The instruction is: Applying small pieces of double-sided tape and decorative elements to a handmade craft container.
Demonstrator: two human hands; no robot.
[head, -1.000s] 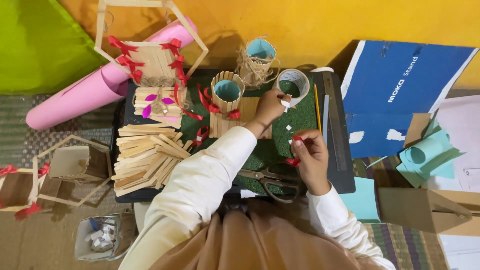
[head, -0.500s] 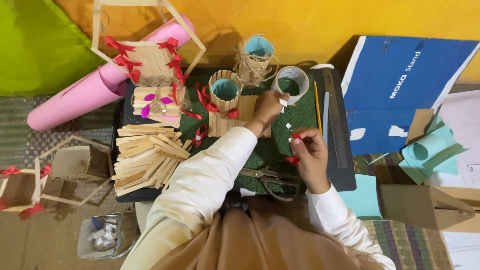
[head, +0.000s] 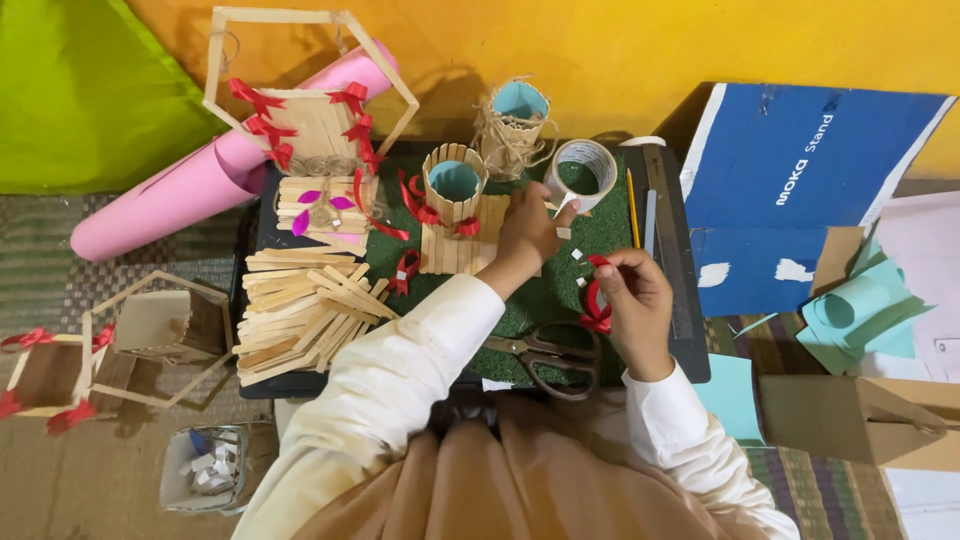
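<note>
My left hand [head: 530, 232] reaches across the green mat [head: 540, 300] with its fingertips pinched on the loose end of a white tape roll [head: 585, 170]. My right hand [head: 632, 308] holds a looped red ribbon [head: 597, 305] near the mat's right side. Small white tape bits [head: 578, 255] lie between the two hands. A stick-built cup with a blue lining and red bows [head: 454, 188] stands just left of my left hand. Scissors [head: 545, 352] lie on the mat below my hands.
A pile of wooden craft sticks [head: 305, 310] lies at the left. A hexagonal stick frame with red bows [head: 310, 110] and a pink paper roll [head: 200, 190] are behind it. A twine-wrapped cup [head: 515, 120], blue board [head: 800, 190], ruler [head: 665, 230] and cardboard box [head: 860, 415] lie around.
My left hand has shifted slightly down and right from the tape roll, drawing at its end. My right hand keeps the red ribbon in nearly the same place.
</note>
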